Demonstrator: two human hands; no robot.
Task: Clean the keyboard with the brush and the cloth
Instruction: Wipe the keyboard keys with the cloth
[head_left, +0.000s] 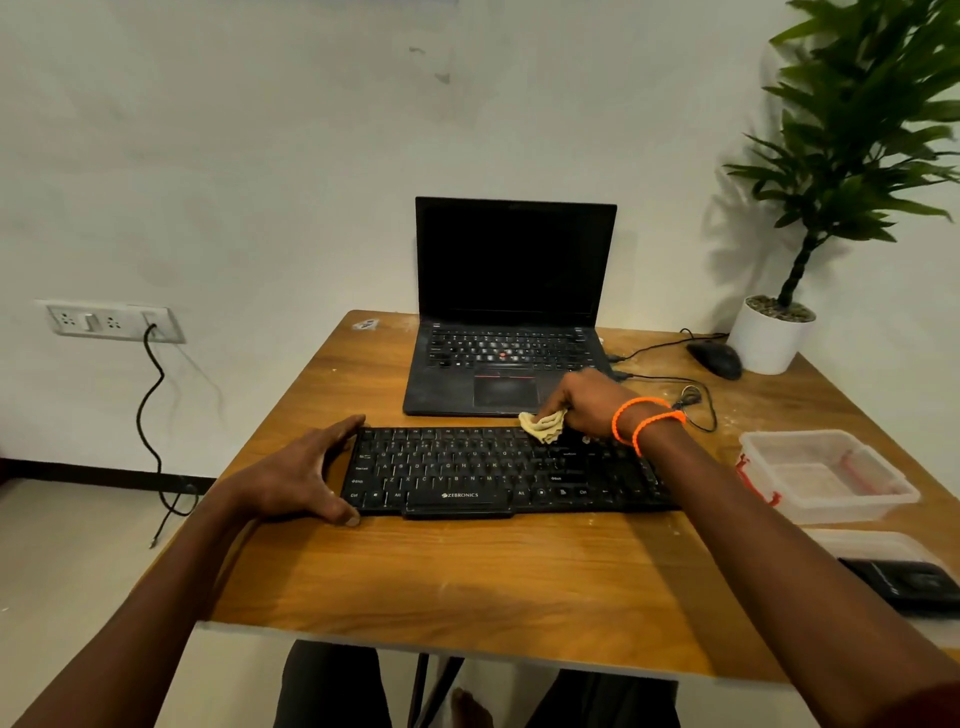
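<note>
A black Zebronics keyboard (498, 470) lies flat on the wooden desk (441, 577), near the middle, its long side running left to right. The left hand (298, 475) braces its left end: fingers straight and spread along the far-left corner, thumb hooked at the near-left corner, so that grip is wide and clasps the keyboard's short edge between thumb and fingers. The right hand (582, 402) rests over the far edge of the keyboard, right of centre, with its grip closed around a crumpled pale yellow cloth (544, 426); the cloth touches the top rows of keys. Two orange bracelets (647, 418) circle the right wrist.

Just beyond the keyboard stands an open black laptop (511, 312) with a dark screen. To its right lie a black mouse (716, 358) and its looped cable (693, 400), and at the far right corner a green plant in a white pot (769, 338). On the right side of the desk sits a clear plastic container (826, 475) with red clips, and nearer, at the right edge, a dark phone (909, 584) beside a clear lid. A wall socket (111, 321) with a black cord hangs at the left.
</note>
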